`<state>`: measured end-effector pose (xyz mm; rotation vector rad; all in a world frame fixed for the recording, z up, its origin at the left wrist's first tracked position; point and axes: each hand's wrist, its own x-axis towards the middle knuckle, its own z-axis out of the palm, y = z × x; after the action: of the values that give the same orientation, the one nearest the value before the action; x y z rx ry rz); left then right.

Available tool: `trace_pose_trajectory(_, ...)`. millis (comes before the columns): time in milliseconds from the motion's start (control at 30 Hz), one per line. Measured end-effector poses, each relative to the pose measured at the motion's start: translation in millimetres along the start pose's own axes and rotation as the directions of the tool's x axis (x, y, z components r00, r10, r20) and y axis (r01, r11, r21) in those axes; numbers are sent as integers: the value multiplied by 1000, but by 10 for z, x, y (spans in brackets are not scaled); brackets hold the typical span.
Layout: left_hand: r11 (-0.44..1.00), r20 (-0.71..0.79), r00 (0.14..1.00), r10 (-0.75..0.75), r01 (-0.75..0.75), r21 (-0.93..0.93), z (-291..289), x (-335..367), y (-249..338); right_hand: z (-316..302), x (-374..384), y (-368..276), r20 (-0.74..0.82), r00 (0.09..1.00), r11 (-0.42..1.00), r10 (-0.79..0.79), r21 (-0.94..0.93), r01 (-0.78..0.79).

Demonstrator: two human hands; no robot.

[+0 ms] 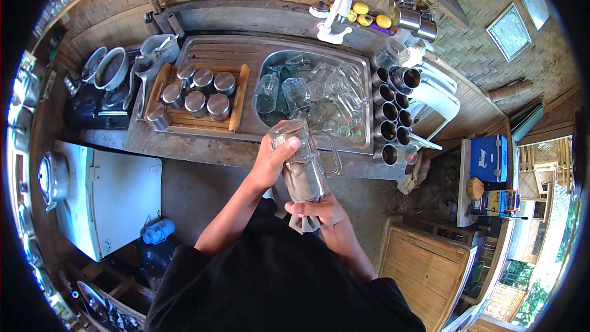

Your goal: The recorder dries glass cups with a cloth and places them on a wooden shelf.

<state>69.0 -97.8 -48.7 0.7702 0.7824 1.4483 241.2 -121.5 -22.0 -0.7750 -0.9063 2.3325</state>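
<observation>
In front of the sink I hold a clear glass mug [316, 175] tilted, its handle out to the right. My left hand [270, 163] is closed round its far end, thumb across the glass. A beige-grey cloth [303, 224] fills part of the mug's inside and hangs out at the end near me. My right hand [319, 210] is closed on the cloth at that near end, with the thumb pressed on it. Just beyond, many clear glass mugs [296, 93] lie piled in the steel sink [369, 86].
A wooden tray [241, 101] with upturned steel cups [195, 103] stands left of the sink. Rows of open steel cups [385, 112] stand on the right. A white faucet [335, 21] rises behind. A gas stove [101, 110] with pots and a white fridge [126, 190] are at left.
</observation>
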Motion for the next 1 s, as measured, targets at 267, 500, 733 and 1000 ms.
trace_pose_trajectory(267,997,-214,977,-16,-1,-78,133,-11,34,60,94,-45,-14,995,981,-99,169,100)
trace_pose_trajectory(500,998,-214,975,-56,49,-38,67,-4,31,-100,103,33,-30,1000,969,-9,245,16)
trace_pose_trajectory(733,983,-183,980,-75,41,-180,100,-3,105,-93,126,88,-57,991,991,-122,-65,118)
trace_pose_trajectory(1000,992,-198,972,-125,125,-13,113,-47,116,129,300,70,57,887,847,-458,-273,455)
